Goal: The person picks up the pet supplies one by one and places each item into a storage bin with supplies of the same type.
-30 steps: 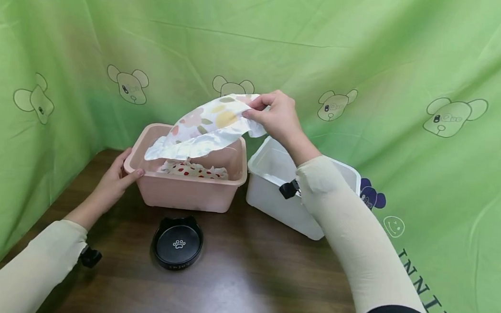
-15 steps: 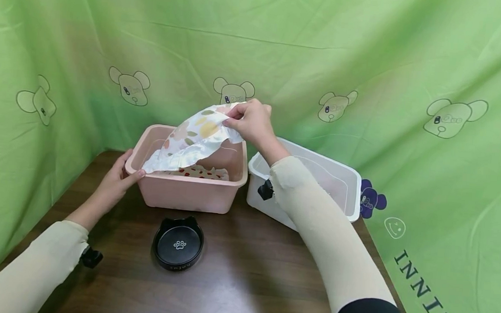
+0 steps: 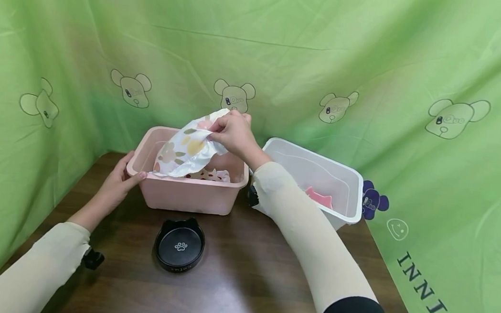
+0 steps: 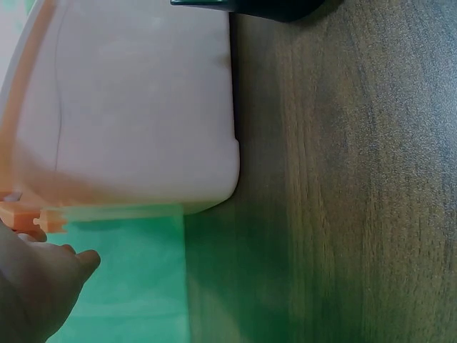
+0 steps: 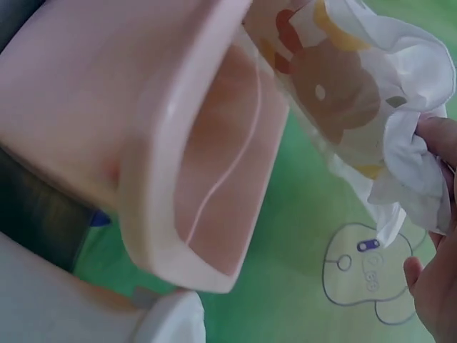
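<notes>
By the right hand (image 3: 236, 134), the floral cloth (image 3: 182, 151) is pinched high between thumb and fingers, so its lower end reaches the mouth of the pink bin (image 3: 192, 197). That bin's corner is gripped by the left hand (image 3: 117, 184), apparently for steadiness. On the counter (image 3: 242, 290), a black dish (image 3: 179, 257) is set nearer.

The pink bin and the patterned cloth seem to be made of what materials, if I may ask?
Pink bin: probably moulded plastic with a smooth, soft sheen, judging by its rounded corners and thick rim.
Patterned cloth: apparently thin fabric with a satiny finish, since it folds and its pale edge catches the light; fibre unclear.
</notes>
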`<state>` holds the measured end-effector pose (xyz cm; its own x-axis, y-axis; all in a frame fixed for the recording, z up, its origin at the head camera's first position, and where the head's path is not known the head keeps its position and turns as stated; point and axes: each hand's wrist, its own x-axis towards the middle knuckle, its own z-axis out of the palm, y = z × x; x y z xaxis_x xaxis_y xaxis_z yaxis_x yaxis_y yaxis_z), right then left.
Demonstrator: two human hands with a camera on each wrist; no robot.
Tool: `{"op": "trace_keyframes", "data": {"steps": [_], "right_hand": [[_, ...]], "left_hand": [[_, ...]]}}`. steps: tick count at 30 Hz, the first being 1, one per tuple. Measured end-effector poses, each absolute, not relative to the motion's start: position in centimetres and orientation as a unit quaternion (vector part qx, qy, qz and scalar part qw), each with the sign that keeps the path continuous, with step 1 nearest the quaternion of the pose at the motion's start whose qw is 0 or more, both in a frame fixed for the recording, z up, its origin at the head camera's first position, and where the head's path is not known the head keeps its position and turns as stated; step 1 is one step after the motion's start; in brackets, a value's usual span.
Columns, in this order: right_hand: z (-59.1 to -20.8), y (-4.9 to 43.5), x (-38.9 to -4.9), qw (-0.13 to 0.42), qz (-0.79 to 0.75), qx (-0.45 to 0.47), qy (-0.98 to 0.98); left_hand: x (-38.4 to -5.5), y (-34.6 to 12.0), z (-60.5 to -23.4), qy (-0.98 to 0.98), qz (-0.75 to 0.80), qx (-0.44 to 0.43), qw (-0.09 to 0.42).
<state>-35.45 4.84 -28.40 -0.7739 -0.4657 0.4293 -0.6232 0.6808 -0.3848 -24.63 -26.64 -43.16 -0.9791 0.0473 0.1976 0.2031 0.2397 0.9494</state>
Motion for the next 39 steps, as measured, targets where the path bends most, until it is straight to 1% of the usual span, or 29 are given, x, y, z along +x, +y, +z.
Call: {"op": "trace_keyframes", "data": {"steps": [9, 19, 28, 32, 39], "right_hand": [[-29.8, 3.7, -35.5, 0.121, 0.228, 0.321, -0.911], [-30.9, 2.8, -35.5, 0.049, 0.183, 0.341, -0.921], [-30.9, 2.6, -35.3, -0.006, 0.138, 0.348, -0.927], [-30.5, 2.7, -35.3, -0.019, 0.117, 0.354, -0.928], [-30.0, 3.1, -34.9, -0.019, 0.071, 0.36, -0.93]], "left_hand": [[-24.7, -26.3, -43.3, -0.771, -0.628, -0.081, 0.066], [-24.4, -26.6, -43.7, -0.778, -0.619, -0.083, 0.068], [-24.3, -26.9, -44.1, -0.781, -0.615, -0.085, 0.074], [-24.3, -27.0, -44.2, -0.786, -0.609, -0.079, 0.074], [-24.4, -27.0, -44.2, -0.785, -0.61, -0.077, 0.077]]}}
